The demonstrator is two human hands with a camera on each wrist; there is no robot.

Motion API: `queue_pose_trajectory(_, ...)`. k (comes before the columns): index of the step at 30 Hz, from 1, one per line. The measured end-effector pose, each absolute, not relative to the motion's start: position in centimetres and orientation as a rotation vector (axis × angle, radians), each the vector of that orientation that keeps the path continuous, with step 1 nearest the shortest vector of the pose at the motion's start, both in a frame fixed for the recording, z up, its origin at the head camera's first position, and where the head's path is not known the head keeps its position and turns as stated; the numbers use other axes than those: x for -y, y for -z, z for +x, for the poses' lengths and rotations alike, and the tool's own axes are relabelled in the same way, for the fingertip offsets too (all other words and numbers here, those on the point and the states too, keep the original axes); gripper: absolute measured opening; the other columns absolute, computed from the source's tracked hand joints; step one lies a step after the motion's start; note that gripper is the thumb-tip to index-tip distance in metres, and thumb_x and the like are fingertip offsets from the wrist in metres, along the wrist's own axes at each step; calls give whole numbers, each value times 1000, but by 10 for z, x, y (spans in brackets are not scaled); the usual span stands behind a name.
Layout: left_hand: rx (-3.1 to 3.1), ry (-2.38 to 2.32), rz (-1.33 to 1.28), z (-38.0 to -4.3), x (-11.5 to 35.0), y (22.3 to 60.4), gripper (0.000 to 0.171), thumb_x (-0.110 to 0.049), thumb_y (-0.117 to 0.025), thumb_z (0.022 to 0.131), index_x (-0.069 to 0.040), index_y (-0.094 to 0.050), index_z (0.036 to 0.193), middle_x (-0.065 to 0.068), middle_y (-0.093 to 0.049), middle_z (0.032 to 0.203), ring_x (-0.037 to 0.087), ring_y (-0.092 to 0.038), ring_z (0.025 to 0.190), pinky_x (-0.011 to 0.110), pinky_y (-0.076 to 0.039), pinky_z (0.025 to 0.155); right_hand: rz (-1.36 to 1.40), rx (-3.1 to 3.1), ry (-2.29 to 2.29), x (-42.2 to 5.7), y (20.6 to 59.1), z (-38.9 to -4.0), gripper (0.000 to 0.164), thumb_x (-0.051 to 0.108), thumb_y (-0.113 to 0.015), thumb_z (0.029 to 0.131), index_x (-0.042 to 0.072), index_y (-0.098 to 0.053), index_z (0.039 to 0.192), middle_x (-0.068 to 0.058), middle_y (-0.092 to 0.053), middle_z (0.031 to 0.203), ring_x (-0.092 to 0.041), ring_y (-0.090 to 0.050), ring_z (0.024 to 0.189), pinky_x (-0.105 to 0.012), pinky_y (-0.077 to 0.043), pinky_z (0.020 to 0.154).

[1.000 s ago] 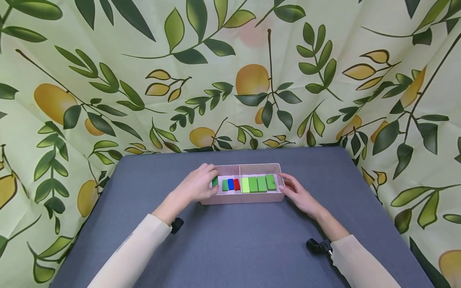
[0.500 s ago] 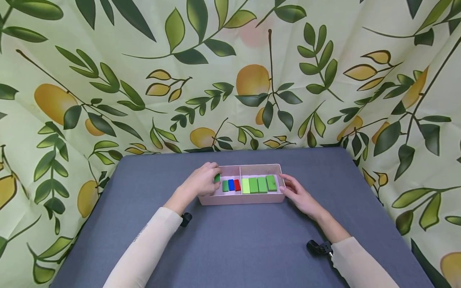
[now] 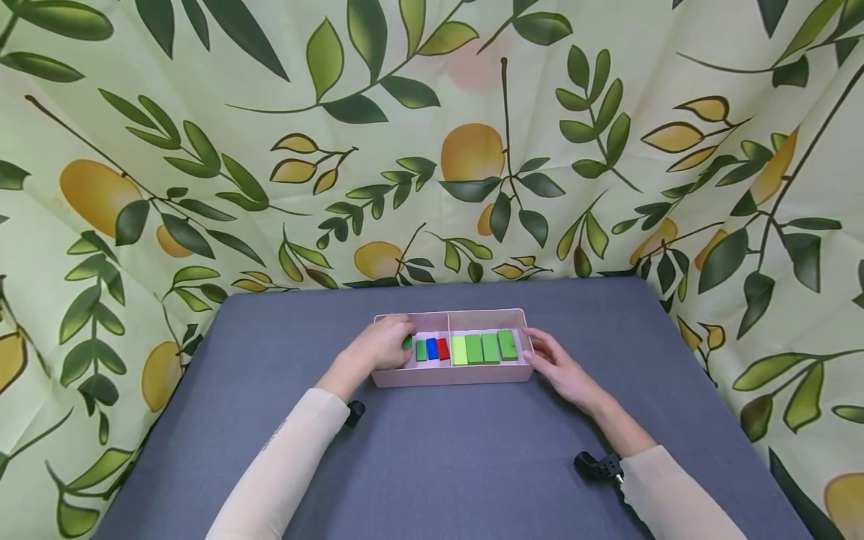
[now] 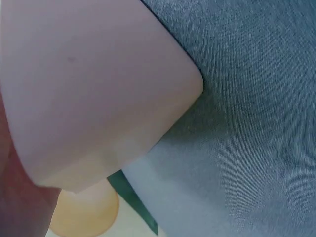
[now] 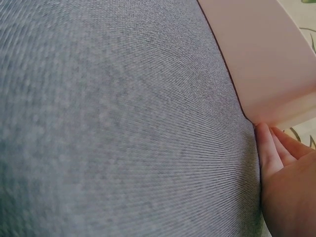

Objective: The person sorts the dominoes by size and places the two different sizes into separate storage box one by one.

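Note:
A long pink box (image 3: pixel 452 375) with a divider stands on the table in the head view. My left hand (image 3: pixel 378 346) reaches over its left end and pinches a green block (image 3: pixel 407 342), mostly covered by the fingers, low in the left compartment. Beside it lie a small green block (image 3: pixel 421 350), a blue block (image 3: pixel 432 349) and a red block (image 3: pixel 442 349). The right compartment holds a yellow-green block (image 3: pixel 459 350) and darker green blocks (image 3: pixel 490 348) in a row. My right hand (image 3: pixel 560 367) touches the box's right end with extended fingers, also seen in the right wrist view.
A grey-blue cloth (image 3: pixel 459 465) covers the table. Behind and beside it hangs a fabric backdrop (image 3: pixel 418 202) printed with leaves and fruit. In the left wrist view the outer wall of the pink box (image 4: pixel 98 89) fills much of the frame.
My left hand, with the green block, has moved slightly right and then lower into the left compartment. The right hand stays at the box's right end.

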State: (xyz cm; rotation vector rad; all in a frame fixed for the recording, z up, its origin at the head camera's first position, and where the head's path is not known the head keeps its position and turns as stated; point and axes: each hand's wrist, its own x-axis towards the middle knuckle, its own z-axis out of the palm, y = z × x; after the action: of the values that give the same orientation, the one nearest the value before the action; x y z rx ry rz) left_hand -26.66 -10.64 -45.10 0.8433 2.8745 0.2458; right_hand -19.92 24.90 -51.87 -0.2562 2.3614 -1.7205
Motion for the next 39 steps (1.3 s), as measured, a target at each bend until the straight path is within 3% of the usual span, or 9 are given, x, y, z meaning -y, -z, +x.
queue_pose_trajectory(16, -2839, -191, 831, -267, 102, 458, 34, -23, -76, 90, -10, -72, 120, 3, -66, 110, 19, -58, 100, 38, -52, 94, -285, -2353, 1737, -248, 520, -200, 57, 30, -54, 107, 17, -30, 157, -27, -33, 155, -43, -36, 141, -62, -26, 114)
queue_pose_trajectory(29, -2966, -175, 1053, -255, 101, 438, 20, -21, -71, 93, -10, -75, 109, 3, -68, 106, 20, -62, 98, 38, -53, 90, -262, -2359, 1717, -249, 515, -203, 59, 32, -54, 107, 16, -29, 158, -29, -29, 157, -45, -31, 144, -63, -23, 115)
queue_pose_trajectory(39, -3051, -294, 1063, -234, 120, 429, 19, -18, -72, 92, -8, -74, 108, 6, -68, 107, 23, -61, 102, 39, -53, 92, -296, -2502, 1621, -252, 506, -200, 57, 33, -57, 106, 11, -40, 155, -25, -45, 150, -39, -47, 134, -53, -40, 108)
